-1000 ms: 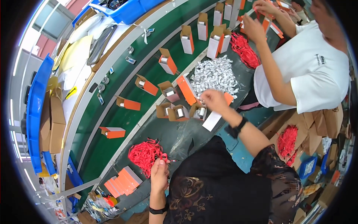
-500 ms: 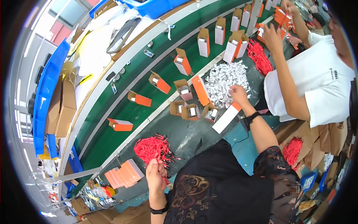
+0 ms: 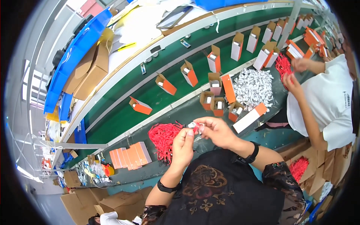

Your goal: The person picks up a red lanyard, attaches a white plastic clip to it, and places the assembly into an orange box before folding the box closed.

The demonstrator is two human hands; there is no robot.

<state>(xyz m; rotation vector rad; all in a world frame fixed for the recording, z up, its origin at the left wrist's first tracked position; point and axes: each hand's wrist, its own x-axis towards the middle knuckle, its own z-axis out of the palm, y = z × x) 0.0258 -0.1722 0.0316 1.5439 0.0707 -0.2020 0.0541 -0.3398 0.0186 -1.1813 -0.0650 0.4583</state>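
In front of my chest, my left hand [image 3: 183,147] and my right hand [image 3: 218,132] meet with fingers pinched. A bit of red strap [image 3: 195,128] shows between the fingertips, along with a small white piece [image 3: 192,125] by the right fingers; how the two join is too small to tell. Just left of my hands lies a tangled pile of red straps [image 3: 163,139] with dark ends. Beyond my right hand is a heap of small white pieces [image 3: 255,88]. Open orange-and-white boxes [image 3: 218,106] with white contents stand between my hands and the belt.
A green conveyor belt [image 3: 123,125] carries several open boxes. A white box with an orange end [image 3: 250,118] lies at the bench edge. Stacked orange boxes [image 3: 131,155] sit at left. A co-worker in a white shirt [image 3: 322,97] works at right, beside more red straps [image 3: 284,66].
My right hand has left the white heap and my left hand the red pile; both have come together before my chest. The view has shifted, and the belt's boxes appear farther right.
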